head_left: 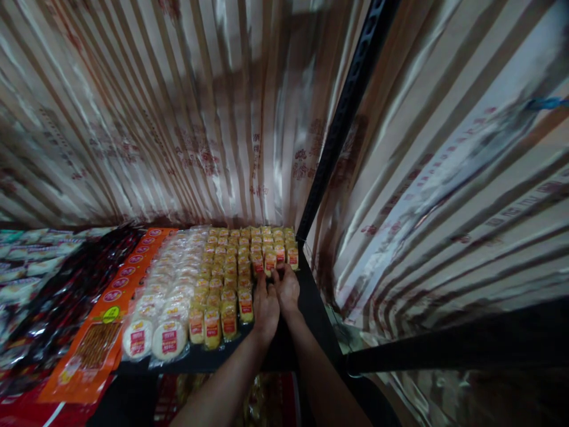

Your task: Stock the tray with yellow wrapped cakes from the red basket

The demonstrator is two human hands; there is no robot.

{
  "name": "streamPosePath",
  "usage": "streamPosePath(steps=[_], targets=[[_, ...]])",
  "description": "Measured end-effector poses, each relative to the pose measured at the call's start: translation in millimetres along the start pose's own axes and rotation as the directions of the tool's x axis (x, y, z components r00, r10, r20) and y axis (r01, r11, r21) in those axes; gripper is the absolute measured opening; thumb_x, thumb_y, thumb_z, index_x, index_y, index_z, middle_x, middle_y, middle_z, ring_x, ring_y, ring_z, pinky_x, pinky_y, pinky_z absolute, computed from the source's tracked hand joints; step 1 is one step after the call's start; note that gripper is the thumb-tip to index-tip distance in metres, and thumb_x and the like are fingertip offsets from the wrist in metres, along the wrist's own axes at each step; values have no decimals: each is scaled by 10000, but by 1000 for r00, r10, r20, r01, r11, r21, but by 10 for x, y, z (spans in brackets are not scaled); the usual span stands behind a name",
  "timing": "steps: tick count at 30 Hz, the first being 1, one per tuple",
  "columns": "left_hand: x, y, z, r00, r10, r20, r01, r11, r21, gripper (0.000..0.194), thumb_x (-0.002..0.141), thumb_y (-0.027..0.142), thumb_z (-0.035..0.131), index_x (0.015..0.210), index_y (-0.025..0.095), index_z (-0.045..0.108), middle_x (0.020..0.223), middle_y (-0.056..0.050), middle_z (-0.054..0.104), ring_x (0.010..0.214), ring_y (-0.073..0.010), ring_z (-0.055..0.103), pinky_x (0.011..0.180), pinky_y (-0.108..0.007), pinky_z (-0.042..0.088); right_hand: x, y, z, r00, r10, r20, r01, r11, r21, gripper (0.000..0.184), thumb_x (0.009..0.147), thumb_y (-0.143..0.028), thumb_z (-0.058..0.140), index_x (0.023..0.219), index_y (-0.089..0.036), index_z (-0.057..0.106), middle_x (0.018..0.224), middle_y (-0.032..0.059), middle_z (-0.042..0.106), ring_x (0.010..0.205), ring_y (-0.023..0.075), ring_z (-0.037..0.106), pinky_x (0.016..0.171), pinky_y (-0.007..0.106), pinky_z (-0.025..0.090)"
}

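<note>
Both my hands reach onto a dark shelf (311, 308), side by side. My left hand (265, 307) and my right hand (288, 289) have their fingertips curled on small yellow packets with red labels (271, 261) at the near end of the rightmost rows. The packets stand in several tight rows (231, 267) running to the back of the shelf. Whether either hand lifts a packet or only presses on it, I cannot make out.
Round white packets with red labels (169, 296) fill the rows to the left. Orange snack packs (106, 320) and dark red bags (57, 308) lie further left. A black shelf post (342, 124) rises at the right. Striped shiny sheeting (178, 118) covers the back and right side.
</note>
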State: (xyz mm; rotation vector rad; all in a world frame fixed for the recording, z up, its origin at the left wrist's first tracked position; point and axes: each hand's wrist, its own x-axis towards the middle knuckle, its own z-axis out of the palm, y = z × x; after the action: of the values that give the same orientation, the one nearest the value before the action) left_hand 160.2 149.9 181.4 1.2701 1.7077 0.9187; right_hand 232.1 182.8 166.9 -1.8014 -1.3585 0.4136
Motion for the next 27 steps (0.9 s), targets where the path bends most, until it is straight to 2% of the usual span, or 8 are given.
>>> streamPosePath(steps=[3,10,13,18,23,27], targets=[[5,2,-3,1000,8,6,-8,1000,-6,478,846,213,379,1314,123,415,1397,-92,412,1292,-175,368,1095,-307,249,-15,10,21,999,-35,-30,35,999,13,172,817,-314,424,882,-194,530,851,62,605,815,196,560,767,301,433],[12,29,-15,999,13,33,-13,1000,-12,497,827,160,389,1317,82,408,1403,-110,399,1305,-176,347,1100,-301,230,-44,-4,53,997,-62,-48,58,995,-85,163,827,-292,416,895,-201,533,908,70,572,911,210,515,821,313,416],[22,11,7,1000,14,15,-13,1000,-17,467,837,171,388,1297,109,435,1394,-99,416,1296,-167,361,1100,-300,235,-47,20,87,995,-86,-47,83,994,-69,156,824,-268,411,877,-198,540,913,71,556,897,202,504,826,312,415],[39,-10,62,1000,18,-20,-18,1000,-20,452,855,190,375,1288,77,442,1382,-122,428,1290,-180,370,1098,-291,245,-51,84,131,992,-121,-46,121,993,-5,170,812,-264,428,875,-188,567,924,77,535,879,195,498,826,309,422],[36,-51,107,997,51,-57,-50,999,16,429,847,164,389,1269,144,468,1378,-85,442,1286,-168,375,1096,-299,252,-40,123,155,992,-124,-29,125,992,33,182,805,-269,435,845,-186,592,886,70,536,831,186,498,791,302,437],[-46,-48,100,996,72,-60,-73,997,-16,426,823,124,400,1237,125,501,1355,-109,465,1267,-178,404,1085,-300,272,-54,140,167,984,-155,-85,160,986,56,183,794,-266,445,808,-195,614,909,74,550,873,198,488,788,322,431]])
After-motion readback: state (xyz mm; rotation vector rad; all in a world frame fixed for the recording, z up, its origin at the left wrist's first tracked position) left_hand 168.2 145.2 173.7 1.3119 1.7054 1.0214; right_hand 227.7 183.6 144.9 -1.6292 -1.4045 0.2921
